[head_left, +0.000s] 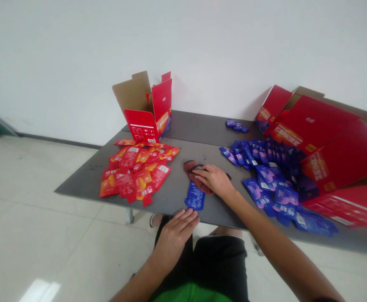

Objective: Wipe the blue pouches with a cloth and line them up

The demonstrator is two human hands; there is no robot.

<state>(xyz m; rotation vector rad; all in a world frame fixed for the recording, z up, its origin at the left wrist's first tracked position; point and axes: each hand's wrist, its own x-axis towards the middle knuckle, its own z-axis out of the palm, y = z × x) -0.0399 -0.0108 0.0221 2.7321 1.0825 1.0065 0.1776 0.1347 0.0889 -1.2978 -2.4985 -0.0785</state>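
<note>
A blue sachet lies near the table's front edge, its upper end covered by a reddish-brown cloth with dark edges. My right hand is closed on the cloth over the sachet; what lies under the palm is hidden. At the sachet's lower end, my left hand rests with its fingers stretched flat at the table edge. To the left spreads a pile of red sachets. Blue and purple sachets are heaped to the right of my right arm.
An upright open red box stands behind the red sachets. At the right, open red boxes lean and lie beside the blue heap. A few small blue sachets sit toward the back of the grey table, which meets a white wall.
</note>
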